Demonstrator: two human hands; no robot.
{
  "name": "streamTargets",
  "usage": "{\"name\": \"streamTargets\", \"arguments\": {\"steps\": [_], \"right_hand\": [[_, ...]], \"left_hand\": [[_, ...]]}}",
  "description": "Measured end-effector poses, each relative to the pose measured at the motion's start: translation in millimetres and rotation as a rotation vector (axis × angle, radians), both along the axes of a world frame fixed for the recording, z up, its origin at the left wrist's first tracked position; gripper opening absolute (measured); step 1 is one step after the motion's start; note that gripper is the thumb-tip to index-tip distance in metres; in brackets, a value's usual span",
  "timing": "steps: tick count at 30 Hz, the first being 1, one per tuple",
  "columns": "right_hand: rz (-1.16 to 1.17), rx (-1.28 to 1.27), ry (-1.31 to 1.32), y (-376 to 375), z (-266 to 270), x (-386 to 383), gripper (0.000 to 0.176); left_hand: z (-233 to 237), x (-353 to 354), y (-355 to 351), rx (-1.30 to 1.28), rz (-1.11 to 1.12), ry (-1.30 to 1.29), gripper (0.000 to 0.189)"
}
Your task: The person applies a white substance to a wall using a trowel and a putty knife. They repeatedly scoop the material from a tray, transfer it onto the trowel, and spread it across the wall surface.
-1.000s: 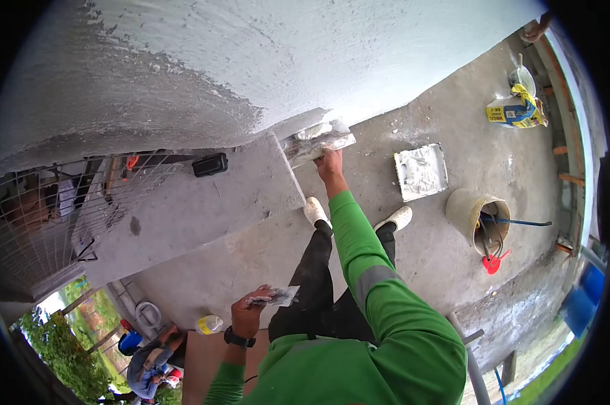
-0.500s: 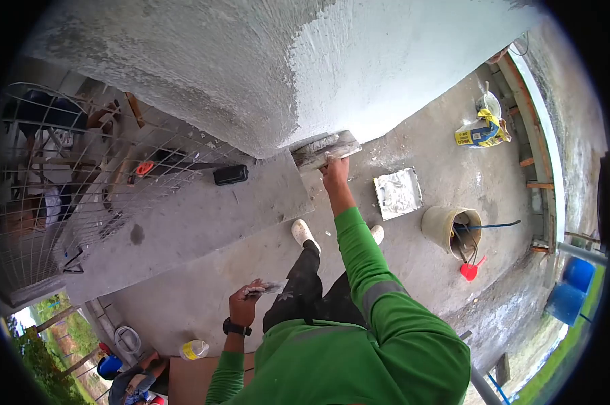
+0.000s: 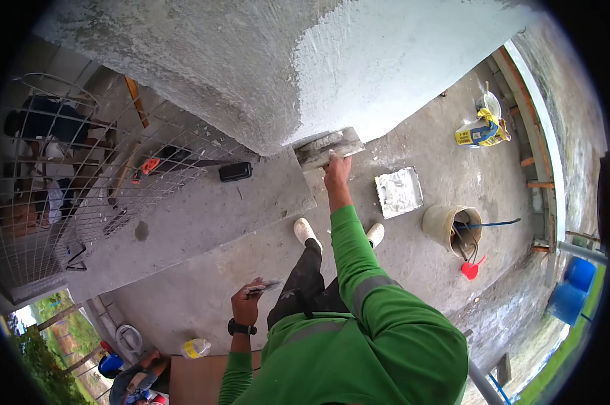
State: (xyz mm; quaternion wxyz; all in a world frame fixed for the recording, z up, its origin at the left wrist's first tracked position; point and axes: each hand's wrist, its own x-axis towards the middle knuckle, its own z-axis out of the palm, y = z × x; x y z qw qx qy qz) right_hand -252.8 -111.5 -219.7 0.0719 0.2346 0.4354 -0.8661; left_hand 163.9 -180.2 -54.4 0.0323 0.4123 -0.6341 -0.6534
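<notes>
My right hand (image 3: 337,172) is closed on a wide flat trowel (image 3: 329,148), which lies at the lower edge of the wall (image 3: 359,67). White plaster covers the wall's right part; its left part is rougher and grey. My left hand (image 3: 246,302), with a dark watch at the wrist, is closed around a small plaster-smeared putty knife (image 3: 264,287), held low near my left leg. A square tray (image 3: 399,193) with white plaster sits on the floor, right of the trowel.
A bucket (image 3: 447,226) with tools and a yellow-blue bag (image 3: 482,131) stand at the right. A black case (image 3: 235,171) lies on the concrete slab (image 3: 183,219). Wire mesh (image 3: 55,182) is at the left, a person behind it. Another person (image 3: 133,381) is at lower left.
The view has shifted slightly. My right hand and the trowel remain at the wall's lower edge, and my left hand has barely moved. The person behind the mesh has changed posture.
</notes>
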Motion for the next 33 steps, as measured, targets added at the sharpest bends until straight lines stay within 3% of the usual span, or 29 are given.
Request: {"name": "streamTargets", "arguments": {"steps": [7, 10, 13, 21, 27, 29, 33], "right_hand": [[-0.013, 0.114, 0.053, 17.2, -47.6, -15.6, 0.033], [0.04, 0.301, 0.081, 13.1, -49.2, -19.5, 0.032], [-0.029, 0.235, 0.059, 12.4, -35.7, -17.3, 0.034], [0.128, 0.069, 0.044, 49.8, -2.7, -21.0, 0.038], [0.131, 0.032, -0.04, 89.9, 12.7, -47.0, 0.03], [0.25, -0.083, -0.062, 106.2, 16.8, -48.5, 0.024], [0.269, -0.153, -0.281, 101.9, 33.9, -33.4, 0.015]], "left_hand": [[0.3, -7.3, 2.5, -0.037, -0.011, -0.006, 0.016], [0.0, -15.8, 3.0, 0.007, 0.002, 0.037, 0.015], [3.7, -24.1, 2.0, -0.038, -0.033, 0.038, 0.015], [6.4, -32.1, 1.5, -0.064, -0.025, 0.019, 0.013], [3.3, -46.7, 1.9, -0.041, -0.048, 0.036, 0.013], [5.0, -52.2, 1.5, -0.032, -0.045, 0.042, 0.014], [8.1, -60.5, 4.4, -0.008, -0.048, 0.045, 0.01]]}}
